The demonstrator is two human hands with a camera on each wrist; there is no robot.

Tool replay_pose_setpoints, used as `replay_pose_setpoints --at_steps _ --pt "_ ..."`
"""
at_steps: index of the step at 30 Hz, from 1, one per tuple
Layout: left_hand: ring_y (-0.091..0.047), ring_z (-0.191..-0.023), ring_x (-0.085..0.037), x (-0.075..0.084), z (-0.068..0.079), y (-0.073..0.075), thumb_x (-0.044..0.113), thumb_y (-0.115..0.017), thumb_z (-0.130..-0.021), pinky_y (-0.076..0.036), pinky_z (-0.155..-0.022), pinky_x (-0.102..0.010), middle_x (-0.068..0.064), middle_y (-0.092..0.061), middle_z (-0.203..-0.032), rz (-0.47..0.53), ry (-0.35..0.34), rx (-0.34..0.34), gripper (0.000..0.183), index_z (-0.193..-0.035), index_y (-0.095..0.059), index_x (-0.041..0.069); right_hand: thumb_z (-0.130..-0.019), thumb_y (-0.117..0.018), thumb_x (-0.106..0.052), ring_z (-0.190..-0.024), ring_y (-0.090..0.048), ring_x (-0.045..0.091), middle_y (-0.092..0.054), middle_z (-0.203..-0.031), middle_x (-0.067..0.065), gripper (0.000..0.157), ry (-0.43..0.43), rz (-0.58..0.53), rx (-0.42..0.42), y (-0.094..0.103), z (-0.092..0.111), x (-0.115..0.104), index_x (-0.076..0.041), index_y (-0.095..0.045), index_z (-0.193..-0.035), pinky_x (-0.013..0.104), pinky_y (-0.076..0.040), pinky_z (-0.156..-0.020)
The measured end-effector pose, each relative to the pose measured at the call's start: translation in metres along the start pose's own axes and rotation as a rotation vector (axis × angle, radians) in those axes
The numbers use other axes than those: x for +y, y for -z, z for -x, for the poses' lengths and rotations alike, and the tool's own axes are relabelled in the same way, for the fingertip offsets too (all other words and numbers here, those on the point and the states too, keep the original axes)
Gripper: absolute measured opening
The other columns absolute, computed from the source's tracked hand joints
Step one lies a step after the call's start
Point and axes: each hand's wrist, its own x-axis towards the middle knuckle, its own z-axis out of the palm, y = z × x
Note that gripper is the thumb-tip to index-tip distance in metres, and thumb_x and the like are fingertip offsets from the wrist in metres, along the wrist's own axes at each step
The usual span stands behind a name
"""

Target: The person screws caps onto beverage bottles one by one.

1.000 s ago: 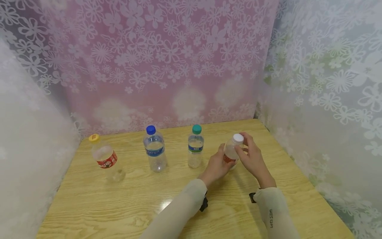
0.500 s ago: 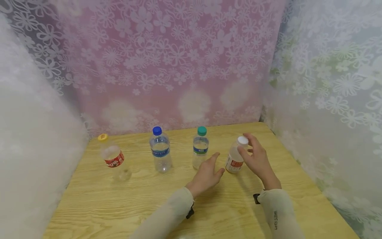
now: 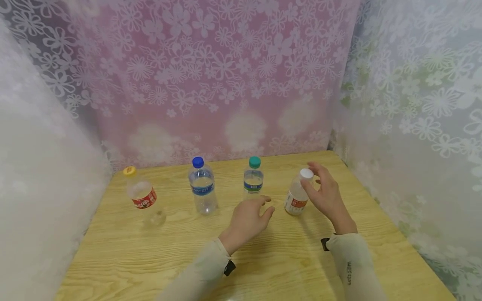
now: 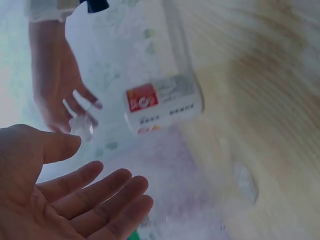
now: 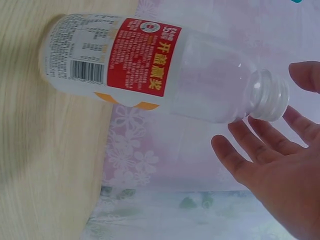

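A clear bottle with a white cap and a red-and-white label (image 3: 295, 204) stands upright on the right part of the table. My right hand (image 3: 326, 198) is at its cap, thumb in front and fingers behind; in the right wrist view the fingers (image 5: 235, 155) are loosely bent by the bottle's neck, and the thumb stands apart from it. My left hand (image 3: 244, 219) hovers over the table, fingers spread and holding nothing, in front of a green-capped bottle (image 3: 254, 177), whose lower part it hides. The left wrist view shows its palm (image 4: 60, 200) turned up.
A blue-capped water bottle (image 3: 203, 190) stands left of the green-capped one. Farther left is a yellow-capped bottle with a red label (image 3: 144, 200). Floral curtains (image 3: 233, 83) hang behind and beside the wooden table (image 3: 150, 259).
My left hand has let go of the white-capped bottle and drawn back to the left. The right hand has stayed at the cap. Head view has shifted slightly.
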Motion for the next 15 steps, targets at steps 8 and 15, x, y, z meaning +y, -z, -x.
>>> replay_pose_setpoints --at_steps 8,15 --pt "-0.039 -0.039 -0.002 -0.013 0.014 0.04 0.028 -0.069 -0.104 -0.035 -0.041 -0.022 -0.016 -0.08 -0.108 0.036 0.063 0.096 0.032 -0.126 -0.075 0.006 -0.105 -0.064 -0.021 -0.137 -0.049 0.048 -0.05 -0.153 0.027 0.054 0.013 0.037 -0.043 0.002 -0.003 -0.01 -0.002 -0.047 -0.153 0.071 -0.043 -0.105" --pt "-0.048 -0.04 -0.01 -0.02 0.021 0.066 0.026 -0.073 -0.101 -0.038 -0.041 -0.021 -0.016 -0.08 -0.105 -0.007 0.073 0.14 0.031 -0.124 -0.075 0.005 -0.105 -0.064 -0.021 -0.136 -0.049 0.048 -0.051 -0.151 0.025 0.053 0.055 0.077 -0.045 0.005 -0.01 -0.017 -0.004 -0.048 -0.153 0.072 -0.042 -0.107"
